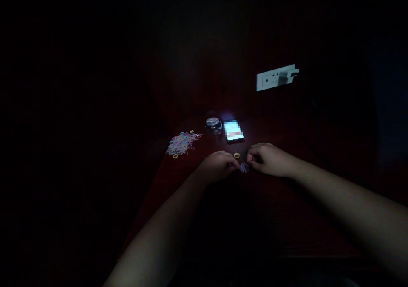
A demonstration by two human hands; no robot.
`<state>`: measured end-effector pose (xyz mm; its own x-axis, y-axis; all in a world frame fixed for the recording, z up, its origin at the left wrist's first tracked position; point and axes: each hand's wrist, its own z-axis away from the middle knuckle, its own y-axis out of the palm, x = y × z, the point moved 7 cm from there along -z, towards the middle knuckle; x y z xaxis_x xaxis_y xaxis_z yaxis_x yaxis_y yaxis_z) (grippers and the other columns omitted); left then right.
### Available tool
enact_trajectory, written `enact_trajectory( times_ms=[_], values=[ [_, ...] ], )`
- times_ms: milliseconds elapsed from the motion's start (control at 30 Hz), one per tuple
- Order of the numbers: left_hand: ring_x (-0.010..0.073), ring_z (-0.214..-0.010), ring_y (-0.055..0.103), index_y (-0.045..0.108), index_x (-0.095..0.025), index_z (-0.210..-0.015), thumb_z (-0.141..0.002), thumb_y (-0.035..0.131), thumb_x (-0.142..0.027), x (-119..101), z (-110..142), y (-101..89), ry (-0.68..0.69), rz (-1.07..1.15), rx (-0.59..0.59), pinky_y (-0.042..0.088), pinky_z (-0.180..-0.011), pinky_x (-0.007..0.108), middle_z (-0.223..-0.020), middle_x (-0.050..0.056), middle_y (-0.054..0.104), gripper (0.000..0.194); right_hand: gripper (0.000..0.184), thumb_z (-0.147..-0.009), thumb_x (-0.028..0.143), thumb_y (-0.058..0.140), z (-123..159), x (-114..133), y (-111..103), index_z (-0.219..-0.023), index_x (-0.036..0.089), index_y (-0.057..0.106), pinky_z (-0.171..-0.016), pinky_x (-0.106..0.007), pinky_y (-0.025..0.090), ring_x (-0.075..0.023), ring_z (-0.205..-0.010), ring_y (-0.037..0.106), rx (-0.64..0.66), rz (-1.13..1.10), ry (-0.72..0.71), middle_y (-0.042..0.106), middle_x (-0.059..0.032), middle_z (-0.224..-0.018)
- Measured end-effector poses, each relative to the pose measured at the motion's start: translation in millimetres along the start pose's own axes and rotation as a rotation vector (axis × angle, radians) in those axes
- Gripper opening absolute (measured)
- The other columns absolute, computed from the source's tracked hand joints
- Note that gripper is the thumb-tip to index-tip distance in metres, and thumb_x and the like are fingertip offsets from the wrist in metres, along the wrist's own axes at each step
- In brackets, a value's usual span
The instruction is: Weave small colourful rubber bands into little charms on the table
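Observation:
My left hand (220,166) rests low over the dark red table, its thumb and fingers drawn together at the left edge of a small bunch of thin purple pieces (244,167). Just right of that bunch is my right hand (266,159), with its fingers curled in. Whatever either hand pinches is too small and dim to make out. A yellow ring (236,155) lies between the hands, slightly farther back. To the left spreads a loose pile of thin colourful pieces (182,143), mostly pinkish-purple, with several small yellow and blue rings among them.
Behind the hands lies a phone (233,130) with its screen lit. A small round clear container (213,125) stands left of it. On the wall at the back right is a white socket panel (274,79) with a plug in it. Surroundings are very dark.

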<state>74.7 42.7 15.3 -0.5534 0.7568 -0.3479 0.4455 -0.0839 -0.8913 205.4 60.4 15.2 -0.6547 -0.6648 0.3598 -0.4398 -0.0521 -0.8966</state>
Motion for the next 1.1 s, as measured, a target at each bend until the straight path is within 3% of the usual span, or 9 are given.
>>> enact_trajectory(
  times_ms=[300,933,1100],
  values=[
    [0.016,-0.092,0.064,0.073,-0.024,-0.089,-0.081,0.06,-0.016,-1.4,0.5,1.6,0.013,-0.021,0.014,0.047,-0.09,0.032,-0.096,0.001,0.073,0.018,0.01,-0.075,0.021,0.059,-0.2,0.9,2.9,-0.076,0.022,0.068,-0.071,-0.031,0.039,-0.0197,-0.076,0.061,0.031,0.014,0.004,0.069,-0.0028,-0.077],
    [0.0154,-0.097,0.063,0.071,-0.023,-0.097,-0.08,0.058,-0.013,-8.3,0.2,2.9,0.06,0.012,0.048,0.045,-0.094,0.031,-0.102,0.0,0.072,0.023,0.013,-0.077,0.021,0.057,0.4,3.6,7.8,-0.077,0.022,0.07,-0.066,-0.027,0.039,-0.0156,-0.07,0.059,0.069,-0.028,-0.035,0.068,-0.0008,-0.076],
    [0.016,-0.096,0.063,0.072,-0.022,-0.097,-0.078,0.057,-0.01,-4.3,1.1,4.8,0.068,0.004,0.024,0.045,-0.094,0.03,-0.1,0.001,0.072,0.026,0.014,-0.08,0.021,0.055,-0.4,5.3,8.2,-0.076,0.021,0.069,-0.071,-0.028,0.039,-0.0171,-0.074,0.061,0.055,0.002,-0.057,0.069,-0.0023,-0.077]
  ],
)
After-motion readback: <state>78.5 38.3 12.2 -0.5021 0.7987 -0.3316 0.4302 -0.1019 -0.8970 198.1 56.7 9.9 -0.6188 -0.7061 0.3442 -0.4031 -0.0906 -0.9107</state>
